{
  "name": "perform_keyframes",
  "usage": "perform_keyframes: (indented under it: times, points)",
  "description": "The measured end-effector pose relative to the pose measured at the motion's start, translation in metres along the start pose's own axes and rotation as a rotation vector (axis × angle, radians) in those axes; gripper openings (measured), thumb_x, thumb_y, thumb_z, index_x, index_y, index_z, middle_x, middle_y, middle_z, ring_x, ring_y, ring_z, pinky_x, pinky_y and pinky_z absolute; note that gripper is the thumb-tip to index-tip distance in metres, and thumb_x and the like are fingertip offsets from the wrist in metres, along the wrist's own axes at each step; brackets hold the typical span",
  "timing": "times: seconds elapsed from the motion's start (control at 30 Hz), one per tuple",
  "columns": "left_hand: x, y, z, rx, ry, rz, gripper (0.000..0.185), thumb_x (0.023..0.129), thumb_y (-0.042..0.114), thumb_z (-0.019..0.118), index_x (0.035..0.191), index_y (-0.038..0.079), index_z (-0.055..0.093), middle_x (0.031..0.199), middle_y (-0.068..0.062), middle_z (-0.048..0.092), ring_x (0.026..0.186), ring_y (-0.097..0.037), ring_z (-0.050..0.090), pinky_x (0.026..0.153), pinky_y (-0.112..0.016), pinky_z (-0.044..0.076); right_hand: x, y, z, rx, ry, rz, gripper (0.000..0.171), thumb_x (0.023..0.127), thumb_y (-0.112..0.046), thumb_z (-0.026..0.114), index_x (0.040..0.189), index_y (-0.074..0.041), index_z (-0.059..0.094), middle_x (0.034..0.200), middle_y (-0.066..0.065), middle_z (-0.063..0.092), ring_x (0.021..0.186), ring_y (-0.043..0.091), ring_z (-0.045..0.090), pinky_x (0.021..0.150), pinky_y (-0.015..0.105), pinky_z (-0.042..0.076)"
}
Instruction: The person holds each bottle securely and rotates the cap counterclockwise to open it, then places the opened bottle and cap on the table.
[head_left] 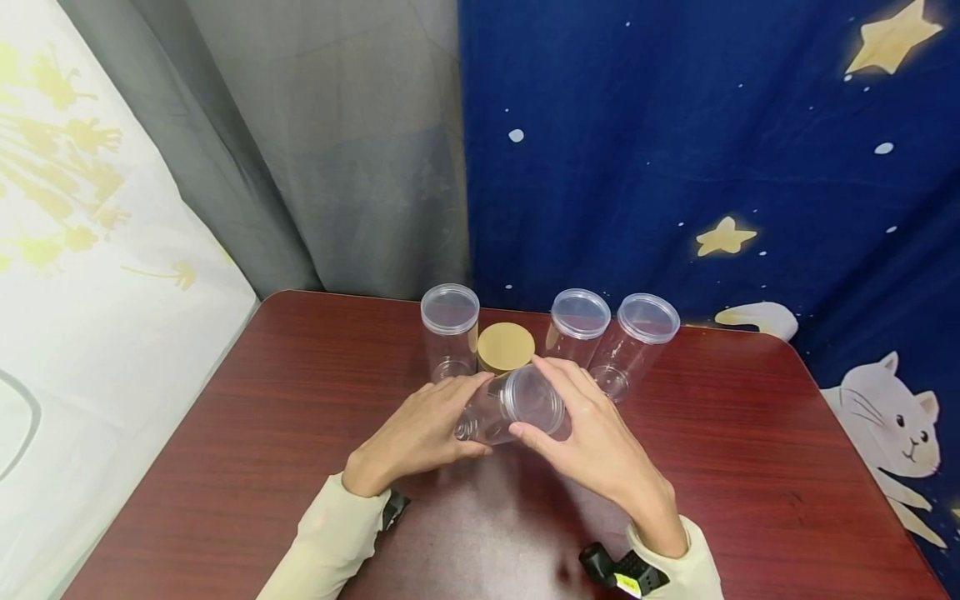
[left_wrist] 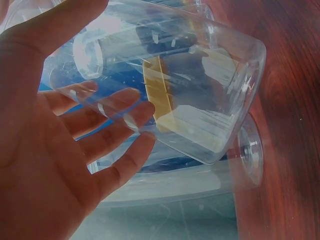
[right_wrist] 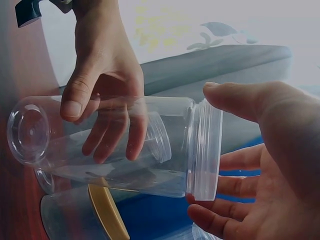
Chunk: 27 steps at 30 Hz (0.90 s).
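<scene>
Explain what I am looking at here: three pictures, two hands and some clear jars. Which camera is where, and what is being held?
There is no machine: a person works with bare hands. The wide picture comes from a camera on the head, looking down at a dark red table. The other two come from cameras on each wrist, close to the hands.

The left hand grips the body of a clear plastic jar lying on its side in the air. The right hand has its fingers curled round the jar's clear lid.

Behind them stand three more lidded clear jars and a jar with a tan lid.
</scene>
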<state>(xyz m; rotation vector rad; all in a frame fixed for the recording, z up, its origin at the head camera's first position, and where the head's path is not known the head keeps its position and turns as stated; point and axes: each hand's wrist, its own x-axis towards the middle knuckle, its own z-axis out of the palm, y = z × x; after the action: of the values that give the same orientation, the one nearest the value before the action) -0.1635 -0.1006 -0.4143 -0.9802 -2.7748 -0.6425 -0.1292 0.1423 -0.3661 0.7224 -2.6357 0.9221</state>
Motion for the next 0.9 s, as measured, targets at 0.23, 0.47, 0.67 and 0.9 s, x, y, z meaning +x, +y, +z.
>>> perform_keyframes:
  times: [0.23,0.47,0.67,0.9]
  points:
    - [0.0000,-0.0001,-0.0001,0.000,-0.003,-0.001,0.092,0.070,0.050,0.086,0.144,0.016,0.045,0.129,-0.002,0.061,0.116,-0.016,0.059,0.096,-0.042,0.049,-0.0001,0.0004,-0.0006,0.007,-0.003,-0.010,0.077,0.082,-0.040,0.079,0.147,-0.018,0.046,0.143,-0.001,0.050,0.129,0.015,0.048,0.105,0.042,0.044]
    - [-0.0009,-0.0007,-0.0001,-0.002,-0.007,0.000,0.092,0.070,0.050,0.086,0.145,0.016,0.044,0.130,-0.002,0.061,0.117,-0.015,0.058,0.095,-0.042,0.049,-0.0004,0.0007,-0.0004,0.005,-0.011,-0.015,0.077,0.082,-0.040,0.079,0.147,-0.017,0.046,0.144,0.000,0.049,0.130,0.016,0.048,0.106,0.043,0.043]
    - [-0.0007,-0.0005,-0.0004,-0.007,-0.010,-0.001,0.093,0.070,0.049,0.086,0.145,0.015,0.044,0.129,-0.002,0.061,0.117,-0.016,0.058,0.096,-0.043,0.049,-0.0005,0.0002,-0.0011,0.007,-0.016,-0.023,0.076,0.083,-0.039,0.078,0.148,-0.017,0.045,0.145,0.002,0.049,0.131,0.019,0.048,0.106,0.046,0.043]
    - [-0.0009,-0.0003,-0.0014,-0.009,-0.019,-0.004,0.094,0.070,0.050,0.086,0.146,0.014,0.043,0.131,-0.002,0.061,0.118,-0.016,0.058,0.097,-0.043,0.048,-0.0008,0.0002,-0.0015,0.013,-0.014,-0.038,0.076,0.082,-0.038,0.079,0.147,-0.017,0.046,0.145,0.002,0.049,0.132,0.020,0.048,0.106,0.046,0.043]
